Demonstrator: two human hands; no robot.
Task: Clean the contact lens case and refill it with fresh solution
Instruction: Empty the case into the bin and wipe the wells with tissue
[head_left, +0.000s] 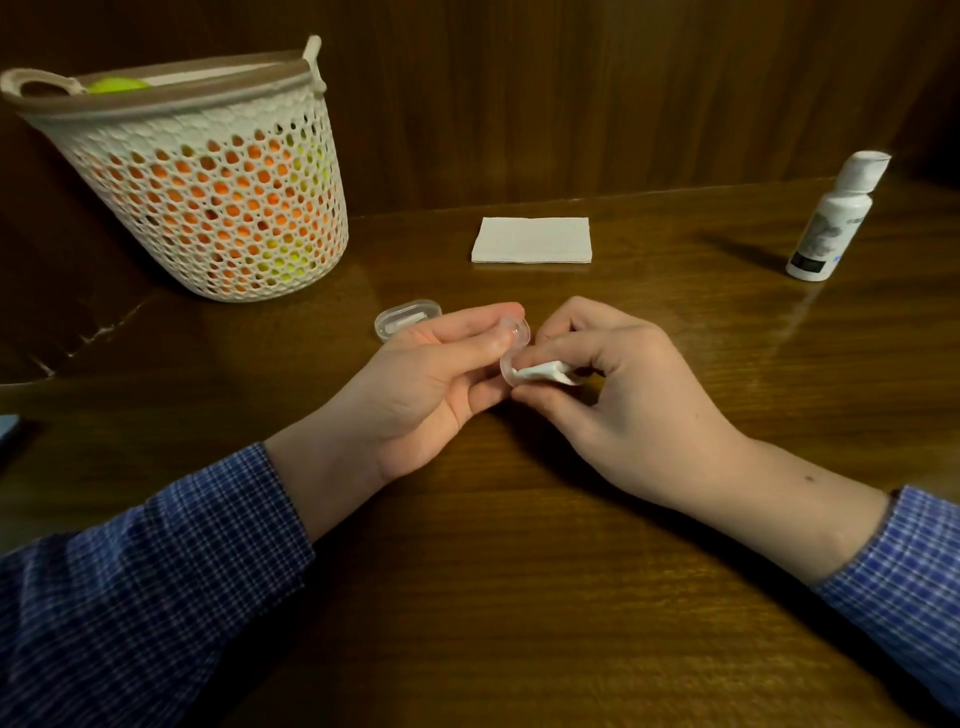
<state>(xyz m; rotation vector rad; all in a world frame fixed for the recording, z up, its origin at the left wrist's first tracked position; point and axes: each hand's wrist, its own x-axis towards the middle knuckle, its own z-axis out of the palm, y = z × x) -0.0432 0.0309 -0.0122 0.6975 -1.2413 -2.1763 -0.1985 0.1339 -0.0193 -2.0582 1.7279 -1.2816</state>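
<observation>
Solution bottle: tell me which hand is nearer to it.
Right. The right hand is closer, though the solution bottle stands well beyond it at the far right; the left hand is farther.

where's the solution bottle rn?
Head view: the solution bottle stands upright at the far right of the table, untouched, right of the folded tissue and well beyond both hands.
</observation>
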